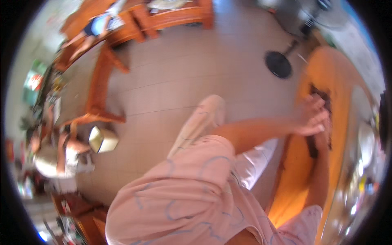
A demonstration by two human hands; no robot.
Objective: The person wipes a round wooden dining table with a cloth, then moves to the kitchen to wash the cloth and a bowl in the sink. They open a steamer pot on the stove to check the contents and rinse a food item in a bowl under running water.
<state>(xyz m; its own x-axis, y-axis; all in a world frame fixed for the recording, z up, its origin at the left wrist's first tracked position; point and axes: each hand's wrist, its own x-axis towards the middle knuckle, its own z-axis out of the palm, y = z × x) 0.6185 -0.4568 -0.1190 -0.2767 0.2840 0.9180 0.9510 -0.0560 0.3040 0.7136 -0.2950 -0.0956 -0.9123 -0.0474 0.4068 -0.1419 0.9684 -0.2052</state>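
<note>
Both hands meet over an orange-brown wooden surface (292, 174) at my right side. My left hand (312, 119) reaches across my body, its fingers blurred and partly over my right hand. My right hand (323, 136) comes up from the lower right and is largely covered by the left. Around them lies a dark, irregular item (320, 92), with another dark strip (311, 147) just below; blur hides what they are. Whether either hand holds something cannot be made out.
A round black stand base (278, 64) is on the tiled floor (162, 73) ahead. To the left are a wooden table (98, 88), a pale bin (104, 139) and a seated person (58, 159). Another person (99, 26) is on a wooden bench (125, 30) farther off.
</note>
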